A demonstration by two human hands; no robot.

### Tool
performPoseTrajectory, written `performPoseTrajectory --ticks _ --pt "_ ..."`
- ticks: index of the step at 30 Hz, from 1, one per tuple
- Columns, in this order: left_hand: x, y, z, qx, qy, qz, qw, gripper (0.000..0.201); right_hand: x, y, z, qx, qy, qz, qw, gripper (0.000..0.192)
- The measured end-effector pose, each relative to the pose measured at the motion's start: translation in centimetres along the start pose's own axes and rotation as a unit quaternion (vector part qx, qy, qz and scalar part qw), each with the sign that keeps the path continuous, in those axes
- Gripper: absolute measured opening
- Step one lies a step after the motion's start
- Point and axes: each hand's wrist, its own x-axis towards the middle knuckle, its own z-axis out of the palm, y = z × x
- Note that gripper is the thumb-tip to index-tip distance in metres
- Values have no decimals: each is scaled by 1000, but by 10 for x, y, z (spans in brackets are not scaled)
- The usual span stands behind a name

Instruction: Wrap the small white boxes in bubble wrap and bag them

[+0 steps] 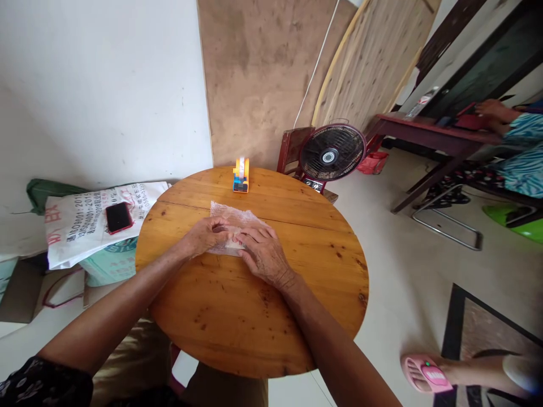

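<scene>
On the round wooden table [271,311] lies a sheet of clear bubble wrap [231,212]. A small whitish item [235,242] sits on it between my hands, partly covered by fingers, and its kind is unclear. My left hand [205,236] is at the sheet's left side, with bent fingers closed on the bubble wrap. From the right, my right hand [265,251] rests over the sheet, fingers stretched across it and touching the whitish item, thumb apart. Beyond the sheet, near the far edge, stands an orange and blue tape dispenser [241,176] with a roll of tape.
A black phone [119,217] lies on a white printed sack [91,226] at the left. Behind the table stands a fan [330,155] by a wooden chair. A person [524,152] sits at a dark red table [436,130]; a foot in a pink slipper [426,373] is at lower right.
</scene>
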Motion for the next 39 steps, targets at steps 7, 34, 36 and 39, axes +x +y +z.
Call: performPoseTrajectory --ticks 7,34,36,39 --pt "-3 -8 -18 6 15 -50 999 46 1 -6 -4 -46 -57 20 997 36" --pt "-21 -2 -13 -166 43 -225 959 39 5 -6 -3 20 -61 27 998 35" --pt "-19 -3 -9 -176 52 -212 960 37 4 -4 -1 23 -54 26 998 36" --pt "-18 -2 -2 -185 70 -184 963 34 5 -1 1 29 -23 1 999 35"
